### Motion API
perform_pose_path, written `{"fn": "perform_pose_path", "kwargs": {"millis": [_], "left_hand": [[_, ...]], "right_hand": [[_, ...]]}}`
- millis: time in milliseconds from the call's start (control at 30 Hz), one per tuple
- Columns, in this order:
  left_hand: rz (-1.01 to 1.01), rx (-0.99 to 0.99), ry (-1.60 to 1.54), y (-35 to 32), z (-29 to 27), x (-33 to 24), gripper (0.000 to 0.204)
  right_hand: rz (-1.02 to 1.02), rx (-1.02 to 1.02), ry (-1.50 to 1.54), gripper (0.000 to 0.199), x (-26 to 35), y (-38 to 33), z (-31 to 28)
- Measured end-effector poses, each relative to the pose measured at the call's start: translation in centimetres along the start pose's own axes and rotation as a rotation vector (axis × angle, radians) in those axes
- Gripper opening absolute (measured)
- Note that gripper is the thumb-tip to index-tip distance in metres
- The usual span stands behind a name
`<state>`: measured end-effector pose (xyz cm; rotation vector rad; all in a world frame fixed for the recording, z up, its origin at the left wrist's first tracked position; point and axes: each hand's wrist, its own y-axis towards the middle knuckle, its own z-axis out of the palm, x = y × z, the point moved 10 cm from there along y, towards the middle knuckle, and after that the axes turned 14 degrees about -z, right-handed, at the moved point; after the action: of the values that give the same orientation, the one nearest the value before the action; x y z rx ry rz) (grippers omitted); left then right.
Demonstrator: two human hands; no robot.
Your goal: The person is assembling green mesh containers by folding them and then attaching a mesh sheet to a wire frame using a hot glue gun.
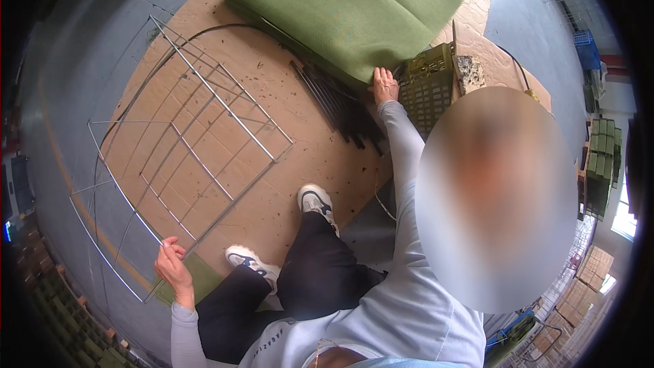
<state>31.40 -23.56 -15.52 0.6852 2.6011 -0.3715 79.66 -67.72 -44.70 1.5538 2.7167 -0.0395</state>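
My left hand (174,269) is closed around a lower corner of a metal wire frame (225,105), a box shape of thin rods tilted up on the left. My right hand (385,86) reaches forward to the near corner of the green fabric (354,13), its fingers over the edge. That fabric lies as a thick, smooth, seamed stack at the far side. Right beside my right hand stands an olive plastic crate (426,92) with slotted walls. A bundle of black rods (334,105) lies on the floor, partly under the fabric.
Brown cardboard (259,95) covers the floor between my feet and the fabric. A dark cable (218,26) curves behind the frame. A green piece (194,279) lies by my left hand. A blurred oval hides the right side. Green stacks (601,157) and cartons (594,266) stand far right.
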Motion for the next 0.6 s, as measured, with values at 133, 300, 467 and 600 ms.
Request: {"fn": "perform_pose_path", "kwargs": {"millis": [133,300,467,600], "left_hand": [[-0.004,-0.011,0.005,-0.1,-0.1,0.2,0.039],[-0.013,0.0,-0.014,-0.3,-0.1,0.2,0.038],[-0.04,0.025,-0.034,-0.3,-0.2,0.5,0.035],[-0.083,0.066,-0.026,-0.3,-0.1,1.4,0.033]], "right_hand": [[0.015,0.106,-0.014,0.021,-0.6,1.1,-1.0],[0.096,-0.111,-0.002,0.018,-1.0,7.7,-9.0],[0.265,-0.261,0.024,0.017,-2.4,13.9,-19.6],[0.114,-0.536,0.307,0.015,-1.3,20.9,-34.4]]}}
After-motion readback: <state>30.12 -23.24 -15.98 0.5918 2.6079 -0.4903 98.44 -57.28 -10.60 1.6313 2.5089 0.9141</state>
